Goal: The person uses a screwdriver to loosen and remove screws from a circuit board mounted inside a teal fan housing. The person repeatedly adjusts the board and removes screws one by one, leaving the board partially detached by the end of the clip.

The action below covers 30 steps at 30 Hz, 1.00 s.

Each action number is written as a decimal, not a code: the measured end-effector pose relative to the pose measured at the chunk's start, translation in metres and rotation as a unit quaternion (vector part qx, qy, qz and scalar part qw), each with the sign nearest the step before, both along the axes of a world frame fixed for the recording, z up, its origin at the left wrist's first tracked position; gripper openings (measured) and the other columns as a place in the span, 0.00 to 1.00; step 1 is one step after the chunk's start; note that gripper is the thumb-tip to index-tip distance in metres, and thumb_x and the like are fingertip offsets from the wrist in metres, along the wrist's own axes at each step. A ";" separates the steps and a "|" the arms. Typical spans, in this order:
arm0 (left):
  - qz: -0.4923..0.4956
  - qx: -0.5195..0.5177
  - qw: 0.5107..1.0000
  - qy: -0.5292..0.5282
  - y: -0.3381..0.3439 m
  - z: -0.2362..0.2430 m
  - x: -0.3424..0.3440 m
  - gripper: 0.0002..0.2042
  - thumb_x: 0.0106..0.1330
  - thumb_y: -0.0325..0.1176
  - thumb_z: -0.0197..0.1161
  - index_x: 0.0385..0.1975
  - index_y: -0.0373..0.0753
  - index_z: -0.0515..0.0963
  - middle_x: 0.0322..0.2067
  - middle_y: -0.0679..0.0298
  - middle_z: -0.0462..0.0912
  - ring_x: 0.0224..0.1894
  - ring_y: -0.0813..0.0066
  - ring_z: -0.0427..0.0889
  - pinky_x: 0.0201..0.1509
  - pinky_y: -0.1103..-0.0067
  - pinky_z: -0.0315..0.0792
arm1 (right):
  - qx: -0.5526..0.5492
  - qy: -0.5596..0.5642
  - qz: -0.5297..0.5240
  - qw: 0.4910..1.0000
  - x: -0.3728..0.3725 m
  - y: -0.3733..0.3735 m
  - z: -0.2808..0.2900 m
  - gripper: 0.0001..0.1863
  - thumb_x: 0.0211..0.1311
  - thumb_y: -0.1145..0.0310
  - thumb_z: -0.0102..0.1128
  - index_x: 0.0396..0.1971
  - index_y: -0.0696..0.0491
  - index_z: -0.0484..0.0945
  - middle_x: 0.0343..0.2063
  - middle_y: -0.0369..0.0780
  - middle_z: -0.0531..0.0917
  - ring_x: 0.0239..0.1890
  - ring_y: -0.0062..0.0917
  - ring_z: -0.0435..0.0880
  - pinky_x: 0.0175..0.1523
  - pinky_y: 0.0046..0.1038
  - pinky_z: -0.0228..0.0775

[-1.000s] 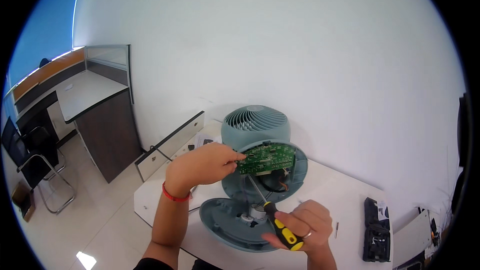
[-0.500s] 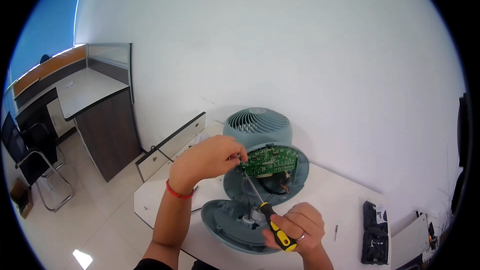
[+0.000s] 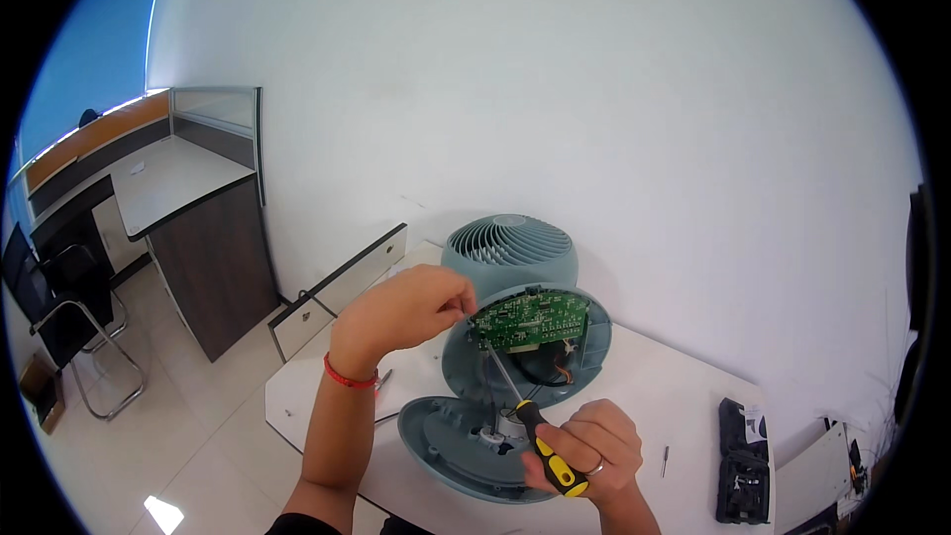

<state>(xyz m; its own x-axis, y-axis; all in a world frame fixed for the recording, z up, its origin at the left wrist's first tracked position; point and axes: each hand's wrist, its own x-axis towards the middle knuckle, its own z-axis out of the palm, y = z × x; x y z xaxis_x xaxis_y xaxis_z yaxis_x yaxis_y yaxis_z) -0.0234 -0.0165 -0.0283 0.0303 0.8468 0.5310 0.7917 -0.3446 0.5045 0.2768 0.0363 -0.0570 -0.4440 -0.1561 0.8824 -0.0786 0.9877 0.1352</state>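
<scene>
Though beneath a circuit board (image 3: 533, 321), white table (image 3: 684, 391) beside wall (image 3: 594, 89)

- One view only, from the left of two fisheye cameras worn on the person's head, upright and unmirrored
- It looks forward and down over the bench (image 3: 684, 386), with both forearms (image 3: 333, 436) coming in from the lower edge
- The circuit board (image 3: 532, 320), tilted so its face shows to the lens, sits slightly right of centre and below mid-height, near the camera
- The wall (image 3: 594, 89) behind the bench fills most of the upper half
- The wide angle also takes in the floor (image 3: 213, 431), a chair (image 3: 57, 342) and a distant blue blind (image 3: 94, 50) at left, edges bending toward the black rim
</scene>
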 end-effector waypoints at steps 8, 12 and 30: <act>0.027 -0.036 0.999 -0.003 0.001 0.001 0.000 0.05 0.65 0.27 0.64 0.36 0.32 0.82 0.29 0.55 0.86 0.33 0.61 0.84 0.38 0.71 0.77 | 0.002 -0.007 -0.014 1.000 0.002 -0.001 0.004 0.14 0.40 0.69 0.79 0.31 0.53 0.87 0.20 0.35 0.78 0.23 0.28 0.76 0.29 0.27 0.70; 0.034 -0.024 0.999 0.009 0.001 -0.001 0.000 0.06 0.65 0.27 0.64 0.36 0.32 0.81 0.29 0.54 0.86 0.32 0.60 0.84 0.37 0.71 0.76 | 0.007 -0.016 -0.014 1.000 0.003 -0.001 0.006 0.15 0.39 0.70 0.79 0.31 0.54 0.87 0.21 0.35 0.79 0.23 0.29 0.76 0.29 0.28 0.71; -0.096 -0.179 0.968 0.144 -0.052 0.020 0.107 0.08 0.62 0.33 0.66 0.39 0.42 0.83 0.27 0.55 0.87 0.31 0.50 0.86 0.34 0.65 0.78 | 0.091 -0.096 -0.054 0.990 0.004 -0.020 0.014 0.11 0.57 0.66 0.74 0.35 0.50 0.79 0.32 0.34 0.78 0.33 0.24 0.80 0.36 0.26 0.71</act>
